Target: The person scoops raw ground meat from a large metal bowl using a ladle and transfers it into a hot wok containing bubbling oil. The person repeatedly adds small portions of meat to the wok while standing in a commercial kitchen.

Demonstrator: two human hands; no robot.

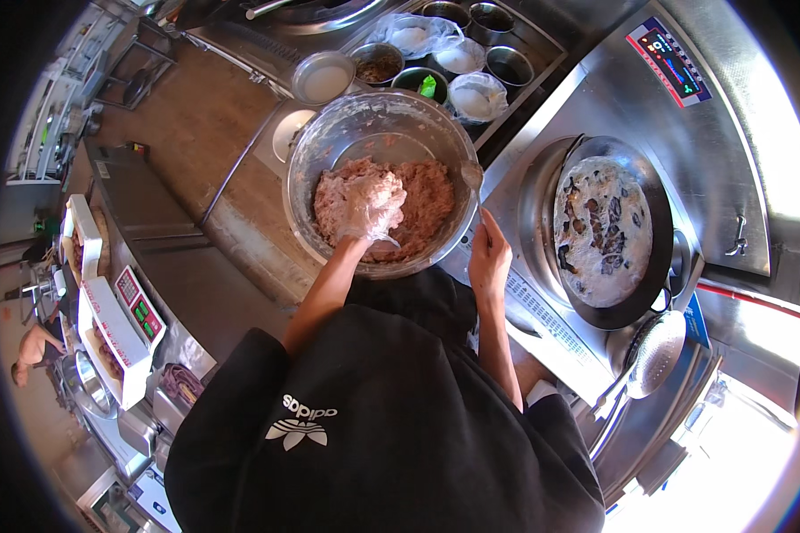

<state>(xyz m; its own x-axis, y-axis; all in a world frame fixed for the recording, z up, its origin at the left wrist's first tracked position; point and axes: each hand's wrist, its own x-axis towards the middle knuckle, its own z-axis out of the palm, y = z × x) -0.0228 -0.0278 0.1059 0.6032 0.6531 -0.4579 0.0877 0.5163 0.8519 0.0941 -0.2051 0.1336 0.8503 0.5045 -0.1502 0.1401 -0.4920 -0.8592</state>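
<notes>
A large metal bowl of pink minced meat is in front of me. My left hand, with thin clear plastic at its wrist, is thickly coated in the mince and closed around a clump of it; its separate fingers are hidden. Held by the handle in my right hand, a metal spoon has its head at the bowl's right rim. To the right, a big dark wok contains foamy liquid with dark patches or pieces showing through.
Metal pots and plastic-lined tubs of seasonings stand behind the bowl. A perforated skimmer lies near the wok's front. A control panel is at upper right. Far left are a scale, white boxes and another person.
</notes>
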